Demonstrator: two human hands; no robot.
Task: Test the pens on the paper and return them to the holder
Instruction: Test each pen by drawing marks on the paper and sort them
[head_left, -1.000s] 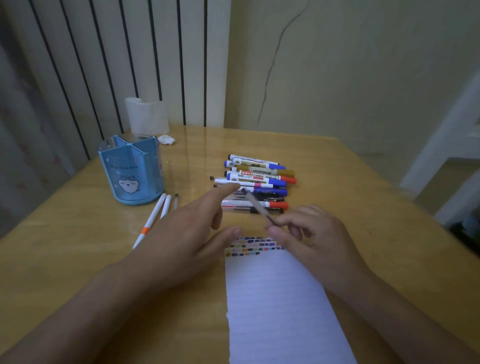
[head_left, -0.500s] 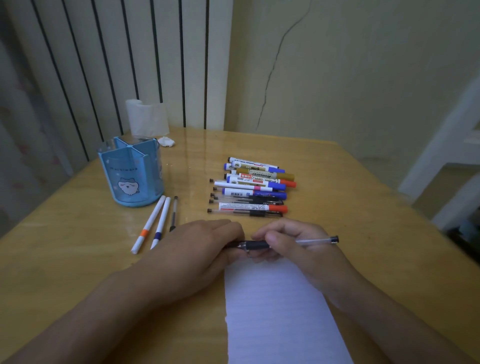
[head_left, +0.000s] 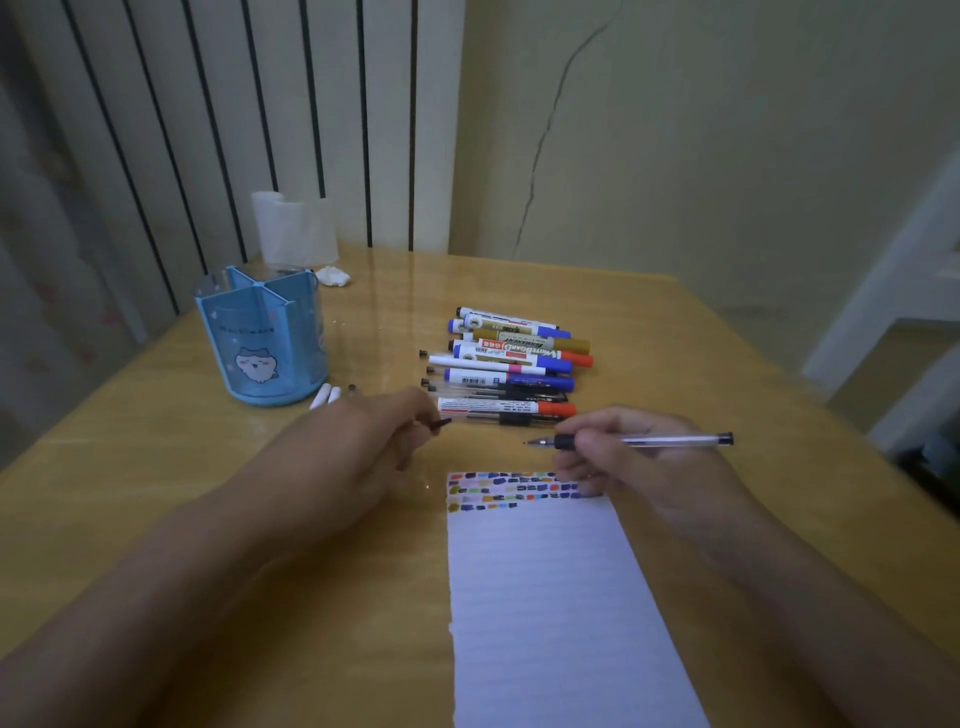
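Note:
My right hand (head_left: 618, 457) grips a clear gel pen (head_left: 670, 441) lying level, its bare tip pointing left just above the top of the lined paper (head_left: 550, 597). My left hand (head_left: 384, 436) pinches the pen's small dark cap (head_left: 442, 423), a short way left of the tip. Rows of coloured test marks (head_left: 498, 491) fill the paper's top edge. Behind the hands lies a pile of several markers and pens (head_left: 511, 364). The blue pen holder (head_left: 262, 338) stands at the left with its compartments showing no pens.
Three pens (head_left: 332, 395) lie beside the holder, mostly hidden by my left wrist. A tissue roll (head_left: 293, 228) and a crumpled tissue (head_left: 332, 275) sit at the back left of the wooden table (head_left: 156, 467). A white frame stands off the table's right edge.
The hands have drawn apart: my left hand pulled the cap off to the left, and the pen's tip is now bare. The test marks on the paper show again.

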